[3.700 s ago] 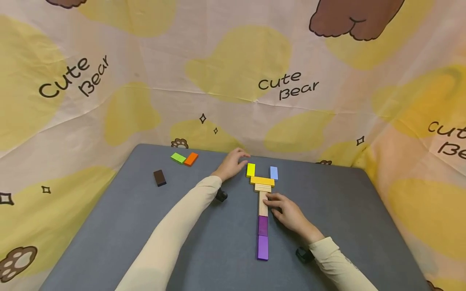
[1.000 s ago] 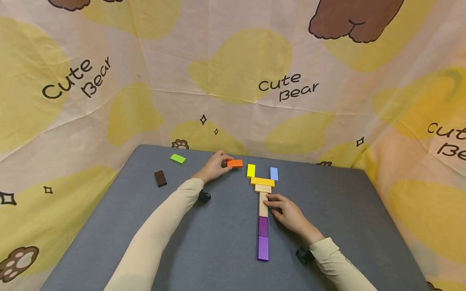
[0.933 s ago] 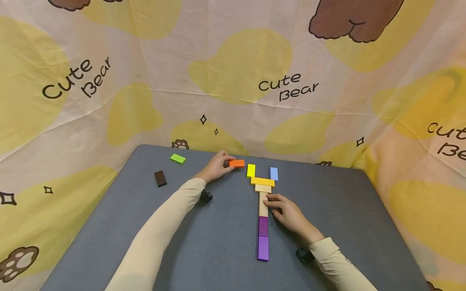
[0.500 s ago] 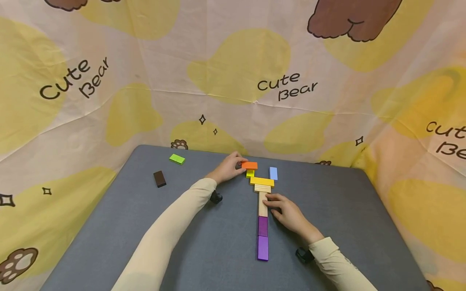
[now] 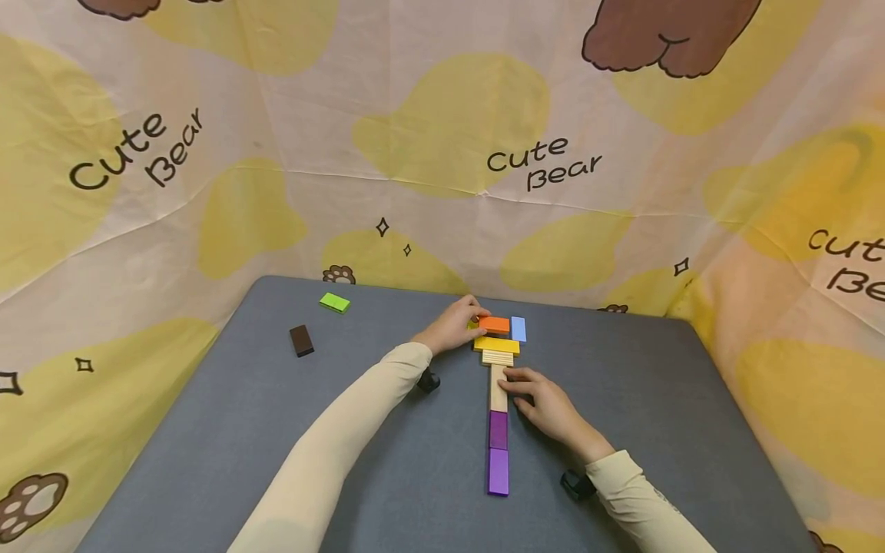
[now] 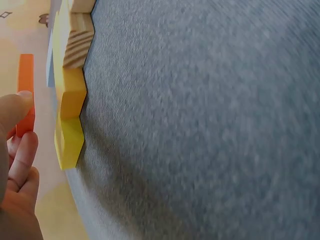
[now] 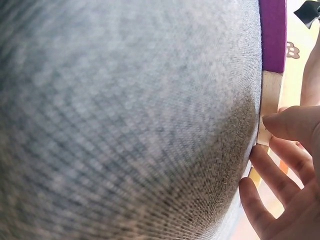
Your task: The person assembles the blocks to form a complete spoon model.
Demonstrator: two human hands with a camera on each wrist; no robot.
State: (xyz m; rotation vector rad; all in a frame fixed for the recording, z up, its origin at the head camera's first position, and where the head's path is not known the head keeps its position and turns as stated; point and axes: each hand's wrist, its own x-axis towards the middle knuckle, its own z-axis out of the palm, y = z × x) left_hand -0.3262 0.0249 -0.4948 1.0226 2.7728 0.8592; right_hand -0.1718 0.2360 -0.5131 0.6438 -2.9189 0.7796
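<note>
My left hand (image 5: pixel 452 327) pinches an orange block (image 5: pixel 494 325) between thumb and fingers. In the left wrist view the orange block (image 6: pixel 26 75) appears raised off the table. It hangs between a bright yellow block (image 6: pixel 70 145), mostly hidden by the hand in the head view, and a light blue block (image 5: pixel 518 329). Nearer lies an amber block (image 5: pixel 496 346) set crosswise, then a striped wooden block (image 5: pixel 498 358). A plain wooden block (image 5: pixel 498 393) continues the line, followed by two purple blocks (image 5: pixel 498 430). My right hand (image 5: pixel 553 407) rests beside the plain block, fingertips touching its right side.
A green block (image 5: pixel 335 302) lies near the back left of the grey table (image 5: pixel 387 491). A dark brown block (image 5: pixel 301 340) sits closer on that side. A patterned cloth (image 5: pixel 429 123) hangs behind and around the table.
My left hand first reached left and took the orange block from beside the green one. It then carried it right, past the yellow block. My right hand has stayed in place.
</note>
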